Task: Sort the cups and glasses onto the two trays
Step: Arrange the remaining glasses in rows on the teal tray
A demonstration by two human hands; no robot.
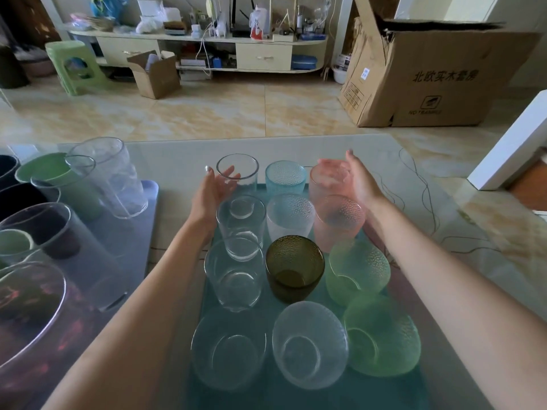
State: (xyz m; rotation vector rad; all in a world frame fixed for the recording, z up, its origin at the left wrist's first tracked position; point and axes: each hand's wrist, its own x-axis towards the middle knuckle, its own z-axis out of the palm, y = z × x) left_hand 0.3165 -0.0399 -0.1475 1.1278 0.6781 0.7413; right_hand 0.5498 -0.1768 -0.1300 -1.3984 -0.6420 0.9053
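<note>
Both the left hand (214,187) and the right hand (352,177) hover open and empty beside the teal plastic tray (349,389) of sorted glasses, so the next move is probably a final check.

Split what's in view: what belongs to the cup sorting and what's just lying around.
Job: teal tray, grey tray, olive glass, clear glasses, green cup, left hand, right hand.
Lying about: cardboard box, green stool.

Beige marbled tile floor (207,113), cluttered cream cabinet (263,56), big cardboard box (429,78)
</note>
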